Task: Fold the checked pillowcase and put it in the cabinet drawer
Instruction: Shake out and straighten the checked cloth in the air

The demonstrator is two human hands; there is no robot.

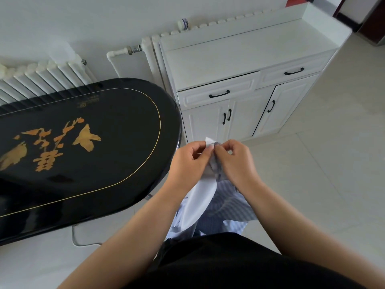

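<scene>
Head view, looking down over both forearms. Left hand [188,158] and right hand [235,158] meet in front of the body, each pinching the upper edge of the checked pillowcase [216,197] between thumb and fingertips; the two hands nearly touch where they grip. A small white corner of the cloth stands up just above the fingers. From the pinched edge the pillowcase hangs loose in the air between the forearms, above the pale tiled floor [325,163] and against the person's dark clothing. Its look is two-toned: a plain white panel falls on the left side, while the part on the right is pale blue-grey with a fine line pattern (whether checks or stripes cannot be told at this size). The cloth is bunched and creased, with no flat fold visible. A black oval tabletop [104,163] with a thin gold border and gold bird-and-branch decoration lies to the left, just beside the left hand. Ahead stands the white cabinet [239,65]; the left drawer [218,94] under its top sits slightly forward, and the right drawer [291,73] appears closed.
</scene>
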